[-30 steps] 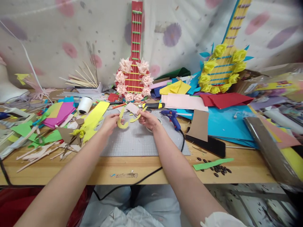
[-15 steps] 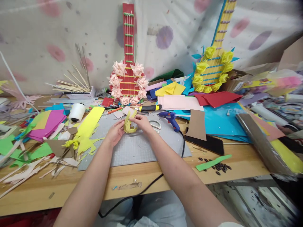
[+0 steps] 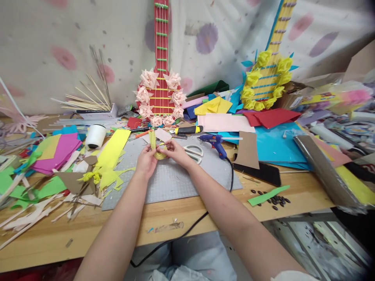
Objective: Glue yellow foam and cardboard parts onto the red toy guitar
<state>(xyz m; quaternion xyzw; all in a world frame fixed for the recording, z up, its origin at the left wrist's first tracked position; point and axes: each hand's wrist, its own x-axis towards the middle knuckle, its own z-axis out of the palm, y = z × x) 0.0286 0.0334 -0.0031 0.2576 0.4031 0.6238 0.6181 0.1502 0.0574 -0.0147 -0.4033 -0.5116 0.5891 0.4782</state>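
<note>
Head view: a yellow paper strip [image 3: 155, 147] is held between both hands above the grey cutting mat [image 3: 172, 177]. The left hand [image 3: 147, 160] is closed on the strip's curled lower part, its fingers pinched together on the paper, while one end of the strip stands upright above the thumb. The right hand [image 3: 175, 151] meets it from 3 o'clock, fingertips clamped on the same curl, so the two hands nearly touch. White-handled scissors [image 3: 193, 151] lie on the mat just beside the right hand, at its 3 o'clock. A blue glue gun [image 3: 216, 143] rests farther out toward 2 o'clock. A red cardboard guitar [image 3: 160, 74] with pink paper flowers is propped at 12 o'clock. Yellow paper offcuts [image 3: 113, 156] are spread at 9 o'clock of the left hand.
</note>
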